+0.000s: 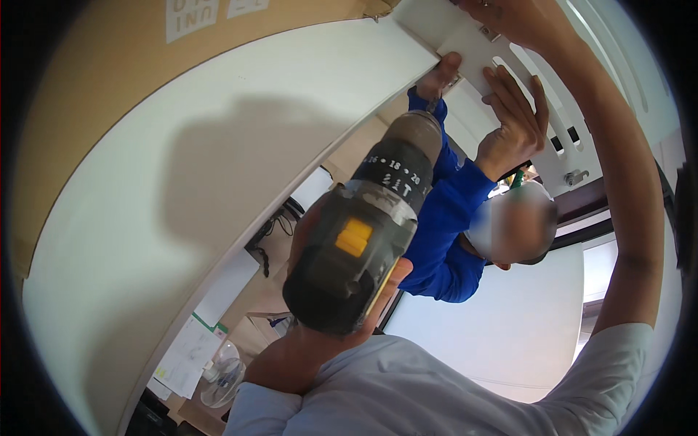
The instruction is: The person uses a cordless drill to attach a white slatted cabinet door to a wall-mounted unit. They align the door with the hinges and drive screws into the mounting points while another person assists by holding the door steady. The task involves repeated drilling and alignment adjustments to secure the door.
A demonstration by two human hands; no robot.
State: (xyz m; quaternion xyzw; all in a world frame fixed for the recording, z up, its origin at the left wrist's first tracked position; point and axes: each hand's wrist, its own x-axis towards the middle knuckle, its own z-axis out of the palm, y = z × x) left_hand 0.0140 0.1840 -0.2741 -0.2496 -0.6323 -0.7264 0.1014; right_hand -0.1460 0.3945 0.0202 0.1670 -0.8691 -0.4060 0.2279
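My left hand point(291, 360) is wrapped round the handle of a cordless drill point(349, 254), thumb on its right side. The drill is dark grey with a yellow slider, and its worn chuck point(422, 131) points up and away toward the corner where a white board point(291, 87) meets a slotted white panel point(549, 109). Whether the bit touches anything I cannot tell. Raised at the top right, my right hand point(520, 25) is against or close to the slotted panel; the picture's edge cuts off most of its fingers. A small metal fitting point(488, 33) sits beside it.
A co-worker in blue sleeves point(443, 247) reaches up, one hand point(512, 131) spread at the panel, the other point(440, 73) near the corner. Brown cardboard point(131, 65) lies along the white board's far side. Papers point(185, 356) and a clear fan-like object point(222, 374) are below left.
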